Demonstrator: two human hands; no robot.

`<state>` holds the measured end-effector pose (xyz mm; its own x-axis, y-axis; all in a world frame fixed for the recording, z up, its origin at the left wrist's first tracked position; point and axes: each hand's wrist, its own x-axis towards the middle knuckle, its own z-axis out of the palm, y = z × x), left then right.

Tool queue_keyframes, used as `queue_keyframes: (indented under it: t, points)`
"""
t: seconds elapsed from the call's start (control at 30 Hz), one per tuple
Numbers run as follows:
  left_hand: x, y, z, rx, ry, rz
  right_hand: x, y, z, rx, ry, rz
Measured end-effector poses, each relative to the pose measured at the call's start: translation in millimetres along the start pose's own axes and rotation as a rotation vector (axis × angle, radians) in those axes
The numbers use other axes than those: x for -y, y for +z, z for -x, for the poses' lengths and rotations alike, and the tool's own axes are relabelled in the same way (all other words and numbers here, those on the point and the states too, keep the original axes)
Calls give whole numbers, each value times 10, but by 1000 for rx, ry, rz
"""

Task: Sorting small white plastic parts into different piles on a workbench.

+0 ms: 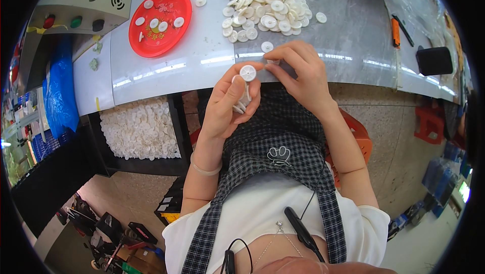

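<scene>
My left hand is closed around several small white plastic wheels. One spoked wheel faces up by the thumb; others show between the curled fingers. Just right of it, at the table's near edge, thumb and forefinger of my right hand are pinched on a small white plastic piece, mostly hidden by the fingers. The two hands almost meet at the left forefinger's tip. A single white wheel lies on the table just beyond the right fingertips. Farther back spreads a large heap of similar wheels.
A red plate with several white pieces lies at the far left, near a grey machine with coloured buttons. Below the table's left edge, a black bin holds many small white parts. An orange cutter and a black object lie right.
</scene>
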<state>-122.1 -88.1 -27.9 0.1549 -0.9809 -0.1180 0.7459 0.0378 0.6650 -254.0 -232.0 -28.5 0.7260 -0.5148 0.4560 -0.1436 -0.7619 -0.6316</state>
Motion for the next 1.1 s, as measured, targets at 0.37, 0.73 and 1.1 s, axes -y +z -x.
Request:
queue_keyframes:
  t: [0.37,0.73,1.1]
  points:
    - [58,64,-29,-106,50,-152,254,-107,32,-123,-119,-283]
    - [-21,90,1,-280,39,-348,207,-131,41,-36,-4,-513]
    - [-1,162,-47,-344,250,-713,-8,7,50,110,-27,10]
